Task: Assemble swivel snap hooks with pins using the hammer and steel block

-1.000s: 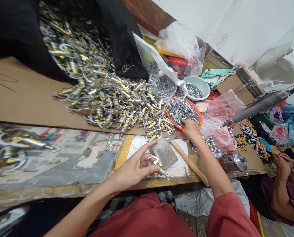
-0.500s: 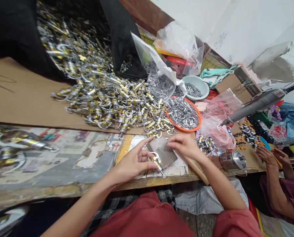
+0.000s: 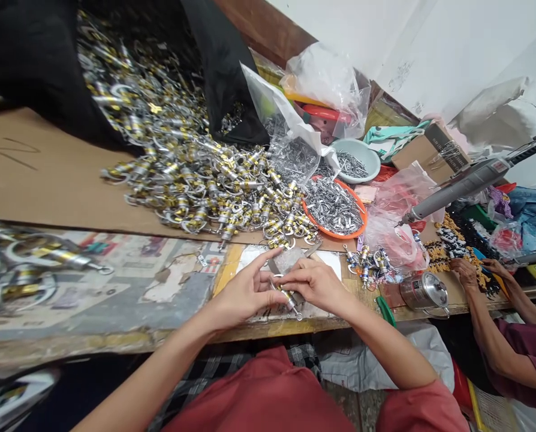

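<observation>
My left hand (image 3: 245, 292) pinches a silver and gold clasp (image 3: 289, 300) over a grey metal block (image 3: 290, 261) at the table's front edge; its index finger points out. My right hand (image 3: 315, 283) has its fingers closed against the same clasp from the right, and whatever small piece they hold is hidden. A big heap of the same clasps (image 3: 191, 174) spills from a black bag (image 3: 223, 66) across brown cardboard (image 3: 47, 180) behind my hands. An orange dish (image 3: 360, 224) of small silver parts stands right of the heap.
A pale bowl (image 3: 370, 152) of small parts and clear plastic bags (image 3: 326, 78) lie behind the dish. A grey power tool (image 3: 457, 189) hangs at the right. A steel cup (image 3: 423, 294) stands by the edge. Another person's hand (image 3: 463, 273) works at the far right.
My right hand came back from the orange dish and joined my left hand at the clasp. The other person's hand reached forward onto the table.
</observation>
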Motion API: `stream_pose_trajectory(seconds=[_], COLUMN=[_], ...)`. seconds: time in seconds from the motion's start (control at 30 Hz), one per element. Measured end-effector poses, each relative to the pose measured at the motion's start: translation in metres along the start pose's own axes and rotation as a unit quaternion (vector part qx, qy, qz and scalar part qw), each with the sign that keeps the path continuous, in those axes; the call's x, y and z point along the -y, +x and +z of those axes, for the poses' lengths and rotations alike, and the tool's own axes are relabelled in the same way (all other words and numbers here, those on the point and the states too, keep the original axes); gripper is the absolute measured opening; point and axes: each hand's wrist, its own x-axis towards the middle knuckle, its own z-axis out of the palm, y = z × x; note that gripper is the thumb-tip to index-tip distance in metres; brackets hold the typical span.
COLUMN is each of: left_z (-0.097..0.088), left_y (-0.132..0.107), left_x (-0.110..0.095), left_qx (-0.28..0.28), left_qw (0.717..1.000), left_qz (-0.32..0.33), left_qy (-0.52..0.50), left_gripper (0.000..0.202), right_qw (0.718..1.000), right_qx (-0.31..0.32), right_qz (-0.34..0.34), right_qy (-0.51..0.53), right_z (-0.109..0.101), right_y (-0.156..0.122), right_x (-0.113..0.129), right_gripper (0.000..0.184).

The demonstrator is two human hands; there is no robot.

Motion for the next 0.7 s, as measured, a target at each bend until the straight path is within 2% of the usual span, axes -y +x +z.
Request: stream_pose_trajectory(seconds=[0.1,0.17,0.23,0.3,0.4,0.47,0.53,0.6,0.7], left_z=[0.0,0.0,0.001,0.002,0.003,0.003,0.003,0.002,0.001], left_y=[0.0,0.0,0.0,0.001,0.0,0.0,0.0,0.0,0.0], left_x=[0.0,0.001,0.0,0.0,-0.001,-0.002,-0.002,-0.001,0.001], left_qx=[-0.008,-0.019,-0.025,-0.027,-0.028,-0.03,-0.032,-0.033,-0.032], left_qw=[1.0,1.0,1.0,1.0,1.0,0.999,0.999,0.999,0.999], left_qz=[0.001,-0.002,-0.007,-0.008,-0.01,-0.012,-0.01,-0.004,0.002], left_qy=[0.0,0.0,-0.001,0.0,0.006,0.013,0.02,0.026,0.031], left_gripper=[0.096,0.094,0.094,0.094,0.093,0.093,0.092,0.091,0.089], right_qw=[0.997,0.983,0.968,0.967,0.968,0.965,0.963,0.959,0.957], right_qx=[-0.055,-0.14,-0.204,-0.195,-0.105,-0.081,-0.094,-0.134,-0.199], right_qz=[0.023,0.061,0.115,0.164,0.207,0.223,0.235,0.24,0.201], right_qy=[0.055,0.099,0.091,0.02,-0.094,-0.112,-0.094,-0.07,-0.057], right_z=[0.0,-0.003,-0.007,-0.009,-0.002,0.005,0.009,0.009,0.001], right_y=[-0.004,-0.014,-0.031,-0.051,-0.075,-0.083,-0.085,-0.084,-0.087], right_x=[-0.001,-0.009,-0.022,-0.037,-0.053,-0.057,-0.057,-0.053,-0.039], right_gripper=[0.019,0.02,0.02,0.024,0.041,0.038,0.031,0.029,0.035])
